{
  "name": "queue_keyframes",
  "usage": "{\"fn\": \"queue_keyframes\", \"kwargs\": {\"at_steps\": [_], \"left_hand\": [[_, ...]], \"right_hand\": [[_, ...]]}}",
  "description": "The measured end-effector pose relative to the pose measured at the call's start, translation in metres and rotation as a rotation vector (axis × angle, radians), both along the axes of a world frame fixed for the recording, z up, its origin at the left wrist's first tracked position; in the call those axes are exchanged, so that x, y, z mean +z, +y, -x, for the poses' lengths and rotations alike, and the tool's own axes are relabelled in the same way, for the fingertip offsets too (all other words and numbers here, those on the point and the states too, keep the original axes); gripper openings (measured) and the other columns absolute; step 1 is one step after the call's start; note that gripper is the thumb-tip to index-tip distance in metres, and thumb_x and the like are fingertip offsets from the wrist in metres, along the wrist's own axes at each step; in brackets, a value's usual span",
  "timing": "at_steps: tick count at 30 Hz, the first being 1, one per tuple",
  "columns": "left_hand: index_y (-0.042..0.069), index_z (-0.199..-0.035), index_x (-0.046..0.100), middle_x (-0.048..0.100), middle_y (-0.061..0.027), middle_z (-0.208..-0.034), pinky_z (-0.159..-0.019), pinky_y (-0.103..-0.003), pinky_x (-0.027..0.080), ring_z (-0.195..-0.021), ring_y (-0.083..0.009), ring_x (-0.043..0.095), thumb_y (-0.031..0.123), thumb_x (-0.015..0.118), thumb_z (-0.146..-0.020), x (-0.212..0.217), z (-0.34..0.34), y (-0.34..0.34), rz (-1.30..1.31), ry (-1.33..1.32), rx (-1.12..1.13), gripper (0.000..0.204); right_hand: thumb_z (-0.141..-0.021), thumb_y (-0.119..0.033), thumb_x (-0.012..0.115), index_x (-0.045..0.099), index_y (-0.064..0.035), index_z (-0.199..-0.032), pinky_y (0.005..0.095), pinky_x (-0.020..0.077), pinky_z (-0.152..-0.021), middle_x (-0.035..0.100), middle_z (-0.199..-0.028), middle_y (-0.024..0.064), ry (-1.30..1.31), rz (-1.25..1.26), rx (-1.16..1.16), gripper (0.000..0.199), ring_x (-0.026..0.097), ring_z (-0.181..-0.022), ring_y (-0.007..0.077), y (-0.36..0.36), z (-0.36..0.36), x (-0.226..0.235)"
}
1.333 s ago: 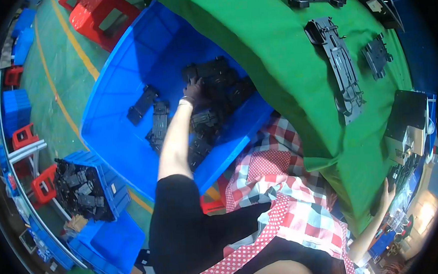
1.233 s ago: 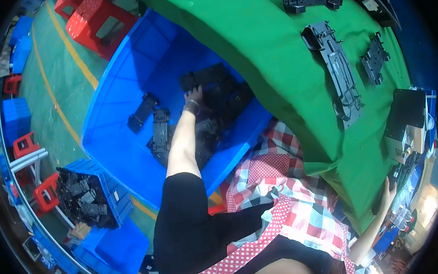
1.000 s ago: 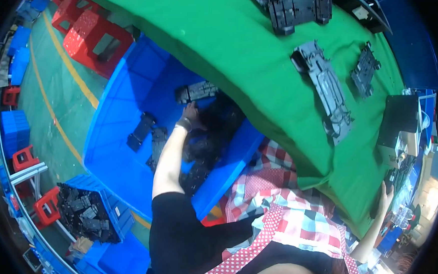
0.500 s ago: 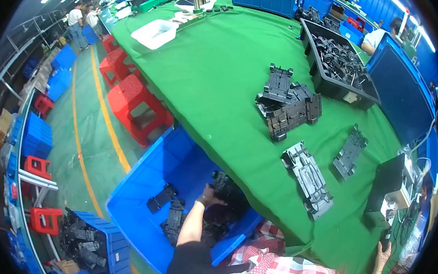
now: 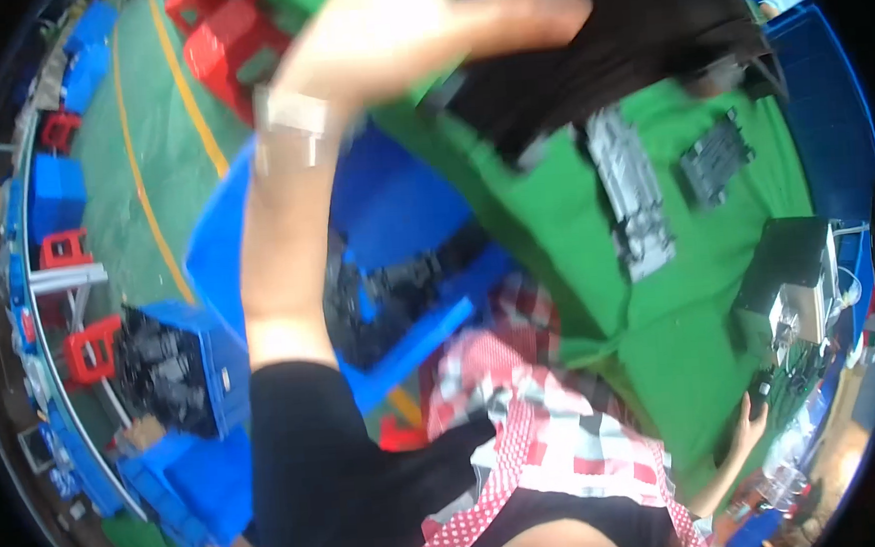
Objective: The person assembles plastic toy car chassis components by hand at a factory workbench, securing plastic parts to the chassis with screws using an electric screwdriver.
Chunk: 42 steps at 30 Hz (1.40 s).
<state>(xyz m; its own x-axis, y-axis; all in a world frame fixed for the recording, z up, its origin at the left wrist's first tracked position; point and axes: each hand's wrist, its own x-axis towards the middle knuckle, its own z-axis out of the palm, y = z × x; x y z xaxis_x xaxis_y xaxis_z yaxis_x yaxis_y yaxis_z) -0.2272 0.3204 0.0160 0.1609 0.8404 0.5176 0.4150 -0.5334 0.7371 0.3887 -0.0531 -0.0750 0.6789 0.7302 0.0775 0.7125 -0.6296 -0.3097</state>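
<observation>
My left hand (image 5: 412, 24) is raised high at the top of the view, blurred, with a pale band at the wrist. It grips a large black plastic part (image 5: 633, 31) held above the green table (image 5: 553, 196). Below my arm stands the big blue bin (image 5: 225, 246) with more black parts (image 5: 408, 285) lying in it. My right hand (image 5: 742, 423) rests at the table's near edge at lower right; it is small in view and its fingers are hard to read.
A long grey-black part (image 5: 633, 201) and a smaller black part (image 5: 716, 156) lie on the table, with a dark box-shaped machine (image 5: 787, 262) at its right. A blue crate of black parts (image 5: 162, 361) and red stools (image 5: 233, 35) stand on the green floor at left.
My left hand has come up out of the blue bin with a black part and swung over the table. The view has tilted back down toward my lap.
</observation>
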Motion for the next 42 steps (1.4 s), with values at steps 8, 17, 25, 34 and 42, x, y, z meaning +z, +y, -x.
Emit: {"fn": "queue_keyframes", "kwargs": {"at_steps": [8, 17, 25, 34, 42], "left_hand": [[-0.002, -0.086, 0.063, 0.064, -0.0145, -0.083, -0.072, -0.030, 0.050, -0.079, -0.0223, 0.063, 0.039, 0.078, -0.063, -0.197, 0.078, -0.065, 0.611, 0.299, -0.102, 0.049], [-0.001, -0.139, 0.016, 0.019, -0.0272, -0.141, -0.106, -0.043, 0.027, -0.129, -0.0369, 0.027, 0.058, 0.080, -0.042, -0.471, 0.092, -0.222, 1.197, 0.891, -0.081, 0.130], [-0.001, -0.140, -0.006, 0.013, -0.0259, -0.144, -0.109, -0.038, 0.017, -0.135, -0.0304, 0.017, 0.043, 0.079, -0.062, -0.428, 0.121, -0.232, 1.797, 0.105, -0.329, 0.123], [-0.002, -0.115, 0.052, 0.057, -0.0160, -0.111, -0.090, -0.036, 0.043, -0.102, -0.0254, 0.055, 0.034, 0.081, -0.060, -0.470, 0.139, -0.269, 1.548, 0.144, -0.282, 0.072], [0.002, -0.092, 0.054, 0.060, -0.0043, -0.078, -0.070, -0.027, 0.046, -0.071, -0.0138, 0.055, 0.021, 0.075, -0.065, -0.441, 0.110, -0.277, 1.384, -0.048, -0.001, 0.040]], "right_hand": [[-0.084, -0.030, 0.063, 0.056, 0.0014, -0.102, 0.0271, 0.0422, -0.072, 0.059, -0.088, 0.0051, 0.167, -0.147, 0.012, 0.037, 0.050, -0.076, 0.0142, -0.018, 0.013, 0.007], [-0.084, -0.033, 0.063, 0.055, 0.0031, -0.106, 0.0270, 0.0422, -0.077, 0.060, -0.098, 0.0086, 0.034, -0.030, 0.014, 0.043, 0.053, -0.083, 0.0157, -0.011, -0.002, 0.004], [-0.084, -0.026, 0.063, 0.056, 0.0032, -0.106, 0.0266, 0.0423, -0.079, 0.060, -0.096, 0.0079, 0.026, -0.058, 0.038, 0.038, 0.054, -0.085, 0.0152, -0.017, -0.007, 0.005], [-0.078, -0.042, 0.065, 0.057, 0.0008, -0.108, 0.0298, 0.0451, -0.077, 0.064, -0.095, 0.0146, -0.021, -0.123, 0.060, 0.053, 0.059, -0.085, 0.0193, -0.010, 0.005, 0.001], [-0.073, -0.048, 0.065, 0.057, 0.0007, -0.093, 0.0334, 0.0421, -0.062, 0.057, -0.073, 0.0141, -0.135, 0.009, -0.072, 0.053, 0.054, -0.065, 0.0231, 0.008, 0.023, 0.012]]}}
